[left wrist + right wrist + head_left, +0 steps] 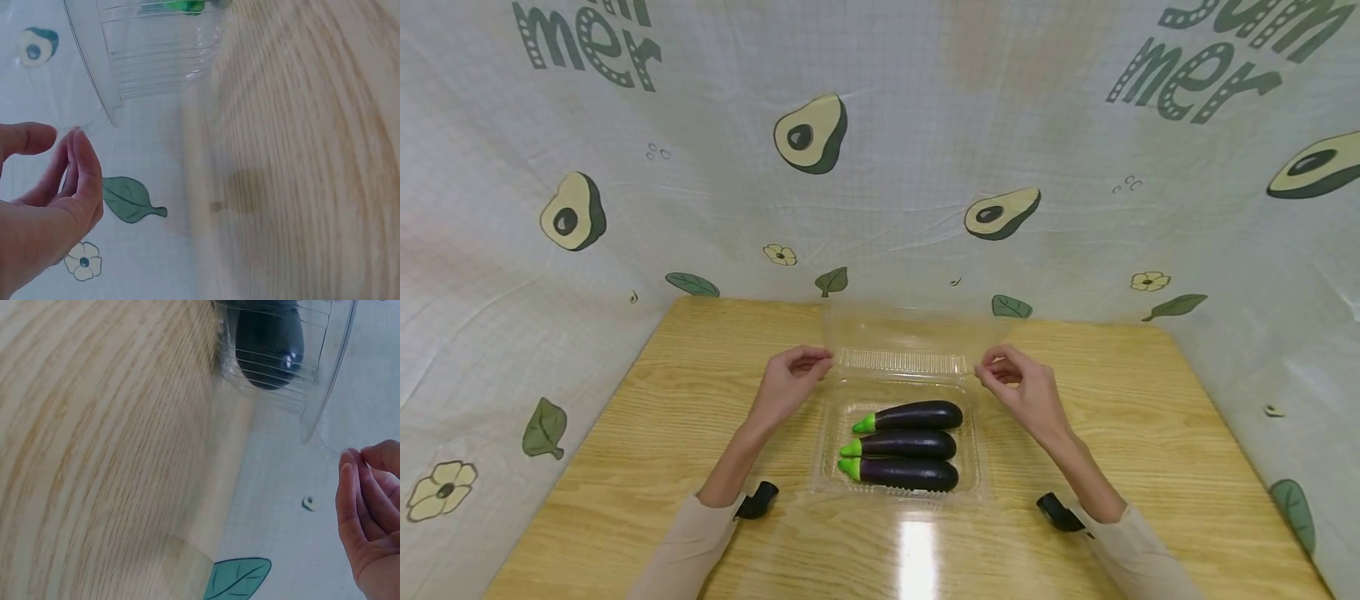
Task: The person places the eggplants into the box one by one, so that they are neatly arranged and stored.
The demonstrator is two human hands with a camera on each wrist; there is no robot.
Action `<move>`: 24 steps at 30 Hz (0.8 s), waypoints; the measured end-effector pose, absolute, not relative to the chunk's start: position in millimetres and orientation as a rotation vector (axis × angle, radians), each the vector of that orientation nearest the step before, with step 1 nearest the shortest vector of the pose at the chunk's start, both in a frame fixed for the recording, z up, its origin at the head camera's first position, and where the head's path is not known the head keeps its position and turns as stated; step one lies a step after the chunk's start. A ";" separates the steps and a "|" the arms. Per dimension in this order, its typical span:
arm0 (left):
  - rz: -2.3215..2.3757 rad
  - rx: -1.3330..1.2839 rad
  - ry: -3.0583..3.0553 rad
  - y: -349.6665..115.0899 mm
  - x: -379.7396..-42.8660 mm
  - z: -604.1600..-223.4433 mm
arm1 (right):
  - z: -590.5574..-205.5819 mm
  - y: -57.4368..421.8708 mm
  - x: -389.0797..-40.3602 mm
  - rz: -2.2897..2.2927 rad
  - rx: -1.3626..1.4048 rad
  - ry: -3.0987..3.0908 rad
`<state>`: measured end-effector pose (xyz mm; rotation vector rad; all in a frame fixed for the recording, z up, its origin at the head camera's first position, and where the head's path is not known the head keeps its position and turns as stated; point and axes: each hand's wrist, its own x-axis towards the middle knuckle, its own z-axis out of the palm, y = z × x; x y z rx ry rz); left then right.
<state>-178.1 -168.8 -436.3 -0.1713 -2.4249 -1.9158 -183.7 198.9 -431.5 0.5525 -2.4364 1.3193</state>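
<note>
A clear plastic clamshell container (820,475) rests on the table with its hinged lid (910,329) raised at the back. Three dark purple eggplants with green stem ends lie side by side in the base: a back one (921,415), a middle one (910,444) and a front one (910,473). My left hand (790,379) holds the lid's left edge between thumb and fingertips. On the opposite side, my right hand (1022,387) pinches the lid's right edge. In the right wrist view, one eggplant's rounded end (269,347) shows through the container wall.
The wooden table (700,400) reaches back to a white cloth (895,167) printed with avocados, leaves and flowers, which also hangs along both sides. Dark wrist devices, one on the left (758,500) and one on the right (1060,512), sit at the sleeve cuffs.
</note>
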 end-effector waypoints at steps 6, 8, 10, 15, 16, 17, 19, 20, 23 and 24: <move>-2.041 -0.165 -2.375 -171.9 -174.3 -437.1 | -433.5 201.9 -178.5 1.317 0.587 -2.455; -2.075 -0.174 -2.357 -172.6 -173.7 -437.7 | -433.8 202.6 -176.2 1.314 0.599 -2.463; -2.104 -0.176 -2.347 -173.1 -172.8 -437.8 | -433.5 203.7 -173.6 1.327 0.601 -2.477; -2.117 -0.133 -2.380 -174.7 -170.0 -435.8 | -430.8 208.0 -166.4 1.480 0.550 -2.523; -2.122 -0.129 -2.388 -175.3 -169.5 -435.4 | -430.2 208.8 -165.2 1.516 0.531 -2.532; -2.128 -0.120 -2.397 -176.1 -168.8 -435.0 | -429.7 209.5 -164.0 1.550 0.518 -2.538; -2.134 -0.101 -2.425 -177.8 -167.5 -434.2 | -429.1 210.9 -162.2 1.594 0.500 -2.552; -2.147 -0.103 -2.432 -178.8 -166.8 -433.8 | -428.8 211.5 -161.4 1.617 0.486 -2.561; -2.199 -0.100 -2.442 -182.0 -163.7 -432.6 | -427.4 213.8 -158.7 1.671 0.460 -2.592; -2.216 -0.118 -2.446 -183.2 -162.7 -432.4 | -426.9 214.8 -157.8 1.694 0.455 -2.600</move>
